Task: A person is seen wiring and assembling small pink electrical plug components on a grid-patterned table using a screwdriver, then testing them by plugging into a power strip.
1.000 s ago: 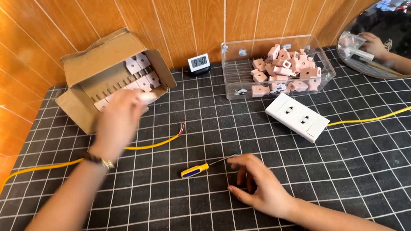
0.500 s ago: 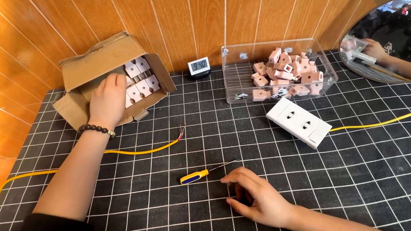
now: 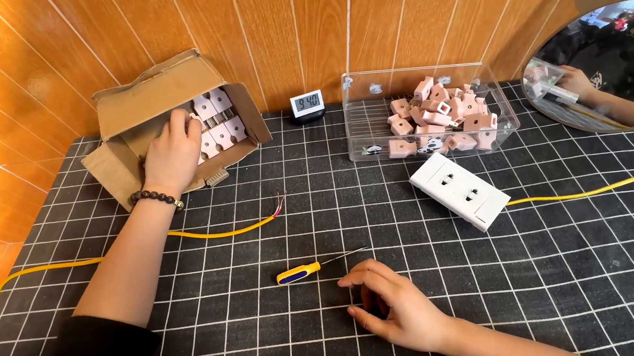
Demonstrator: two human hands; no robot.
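Many white, seemingly square parts under left hand in cardboard box.

The mat is black with thin white squares. The wall is orange wood with pale lines. The box at ten o'clock is brown; the parts in it are white. The wire is yellow. The screwdriver is yellow and blue. The socket is white. The blocks at one o'clock are pink.
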